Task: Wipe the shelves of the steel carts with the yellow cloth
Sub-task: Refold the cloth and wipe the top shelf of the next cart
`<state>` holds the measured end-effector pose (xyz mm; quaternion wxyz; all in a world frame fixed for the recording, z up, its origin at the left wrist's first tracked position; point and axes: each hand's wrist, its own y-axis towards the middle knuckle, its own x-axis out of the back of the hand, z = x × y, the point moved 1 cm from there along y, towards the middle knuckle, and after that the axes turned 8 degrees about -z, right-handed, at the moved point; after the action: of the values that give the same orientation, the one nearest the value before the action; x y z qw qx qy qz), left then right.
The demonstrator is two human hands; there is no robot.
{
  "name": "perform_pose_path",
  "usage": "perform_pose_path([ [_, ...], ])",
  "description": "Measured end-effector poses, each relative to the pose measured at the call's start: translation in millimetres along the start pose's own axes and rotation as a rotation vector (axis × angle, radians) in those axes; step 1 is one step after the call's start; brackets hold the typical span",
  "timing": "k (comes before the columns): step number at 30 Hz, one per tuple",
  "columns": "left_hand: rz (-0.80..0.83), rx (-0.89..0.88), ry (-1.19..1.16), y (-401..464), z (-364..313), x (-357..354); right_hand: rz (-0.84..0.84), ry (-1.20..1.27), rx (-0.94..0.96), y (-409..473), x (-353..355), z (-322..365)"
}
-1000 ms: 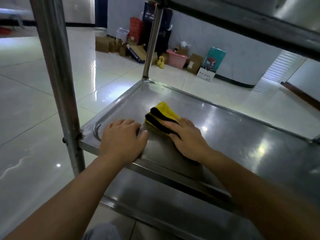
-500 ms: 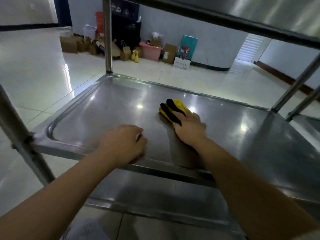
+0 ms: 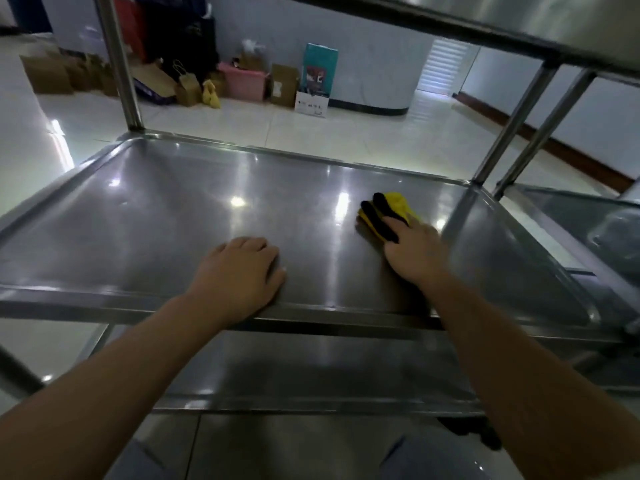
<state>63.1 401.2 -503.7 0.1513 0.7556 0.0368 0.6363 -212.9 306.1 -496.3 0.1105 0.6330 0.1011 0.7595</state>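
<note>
We are wiping the middle shelf (image 3: 156,216) of the cart with the cloth (image 3: 391,211), which is lying on the right part of the shelf, near the far right post (image 3: 512,126).

What could go wrong from here: the cloth is bunched under our fingertips only, so if we are pressing unevenly it could slip out from under the right hand (image 3: 414,252) and we would be rubbing bare steel. The shelf has a raised rim (image 3: 346,308), and the corners beside the posts are easy to skip if we are sweeping in wide strokes. The left hand (image 3: 242,271) is leaning on the near edge; too much weight there could roll or tip the cart. A lower shelf (image 3: 311,368) is showing beneath and, we judge, is not yet done.

The right hand's fingers are lying mostly straight on top of the cloth, pressing it down onto the shelf; whether the thumb is tucked round it we cannot tell. The left hand's fingers are lying loosely bent and flat on the steel, holding nothing.
</note>
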Motion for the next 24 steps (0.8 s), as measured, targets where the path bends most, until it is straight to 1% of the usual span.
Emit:
perform_pose_path([
  [3,0.075,0.036,0.003,9,-33,1,0.017,0.070,0.122,-20,2,20],
  [5,0.089,-0.004,0.014,17,-62,-4,0.008,0.062,0.236,-39,5,23],
  [7,0.064,-0.018,-0.002,24,-86,-11,-0.024,0.068,0.340,-53,9,15],
  [9,0.016,-0.012,-0.007,27,-99,-18,-0.014,0.100,0.366,-56,15,-6],
  [12,-0.040,-0.017,-0.068,26,-101,-24,0.011,0.096,0.283,-46,27,-57],
  [15,-0.081,-0.053,-0.133,25,-98,-24,-0.005,0.093,0.077,-34,39,-128],
  [18,-0.067,-0.071,-0.064,26,-100,-28,-0.028,0.085,-0.069,-29,42,-170],
  [20,-0.031,-0.068,-0.014,29,-100,-30,-0.076,0.078,-0.105,-27,39,-168],
  [22,-0.004,-0.068,-0.018,35,-99,-30,-0.093,0.052,-0.114,-30,38,-148],
  [24,0.000,-0.074,-0.038,39,-95,-31,-0.057,0.058,-0.019,-42,40,-122],
])
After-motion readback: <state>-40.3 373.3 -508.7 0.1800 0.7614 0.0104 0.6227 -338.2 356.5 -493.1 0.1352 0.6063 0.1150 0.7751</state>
